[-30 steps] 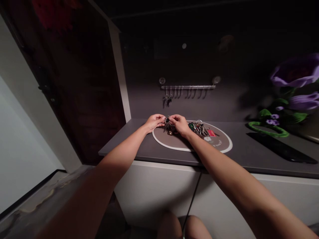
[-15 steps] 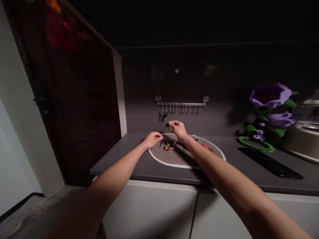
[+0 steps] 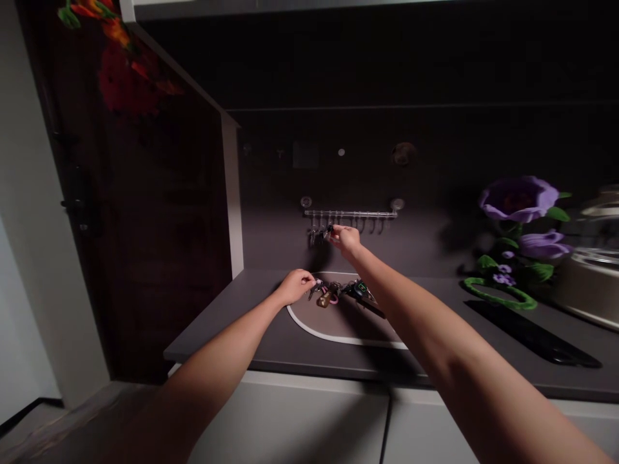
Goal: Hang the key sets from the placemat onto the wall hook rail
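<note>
My right hand (image 3: 346, 238) is raised close to the hook rail (image 3: 351, 214) on the wall, its fingers pinched on a small dark key item (image 3: 331, 229). Just left of it, keys (image 3: 314, 234) hang from the rail's left hooks. Lower down, my left hand (image 3: 296, 286) pinches a small key (image 3: 315, 284) at the left edge of the oval mat (image 3: 316, 330). Several keys and trinkets lie on the mat, among them a brown charm (image 3: 324, 299) and a dark round fob (image 3: 360, 288). My right forearm hides the mat's right part.
Purple artificial flowers (image 3: 520, 198) with a green ring (image 3: 500, 294) stand at the right. In front of them lies a long black object (image 3: 534, 332), beside a pale container (image 3: 590, 280). A dark door (image 3: 169, 225) is at the left, and a cabinet overhangs the counter.
My right hand has risen with the dark item from above the mat to the hooks. My left hand stays by the mat's left edge. The camera view has tilted up slightly.
</note>
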A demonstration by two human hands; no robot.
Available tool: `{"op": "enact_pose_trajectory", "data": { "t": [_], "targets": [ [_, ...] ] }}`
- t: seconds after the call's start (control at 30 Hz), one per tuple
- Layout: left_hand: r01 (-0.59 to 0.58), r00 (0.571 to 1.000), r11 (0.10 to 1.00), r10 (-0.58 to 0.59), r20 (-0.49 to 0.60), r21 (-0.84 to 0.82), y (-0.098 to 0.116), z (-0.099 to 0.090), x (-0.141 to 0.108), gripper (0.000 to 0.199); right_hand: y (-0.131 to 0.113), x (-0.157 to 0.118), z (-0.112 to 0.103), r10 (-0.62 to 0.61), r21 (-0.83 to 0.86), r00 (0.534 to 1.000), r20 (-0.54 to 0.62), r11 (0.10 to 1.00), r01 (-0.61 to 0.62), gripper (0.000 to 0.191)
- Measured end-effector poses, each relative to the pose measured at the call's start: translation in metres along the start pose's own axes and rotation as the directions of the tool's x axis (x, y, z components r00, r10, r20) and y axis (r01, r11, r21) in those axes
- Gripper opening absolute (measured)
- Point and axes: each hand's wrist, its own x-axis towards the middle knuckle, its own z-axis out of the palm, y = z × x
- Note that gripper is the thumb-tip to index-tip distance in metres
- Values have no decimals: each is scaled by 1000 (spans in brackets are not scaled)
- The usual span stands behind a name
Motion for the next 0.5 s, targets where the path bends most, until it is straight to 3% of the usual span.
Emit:
{"op": "enact_pose_trajectory", "data": {
  "t": [0.5],
  "targets": [
    [-15,1000,1000,15,12,11,-3,1,1,19,6,16,11,102,80,994,-49,992,-98,16]
  ]
}}
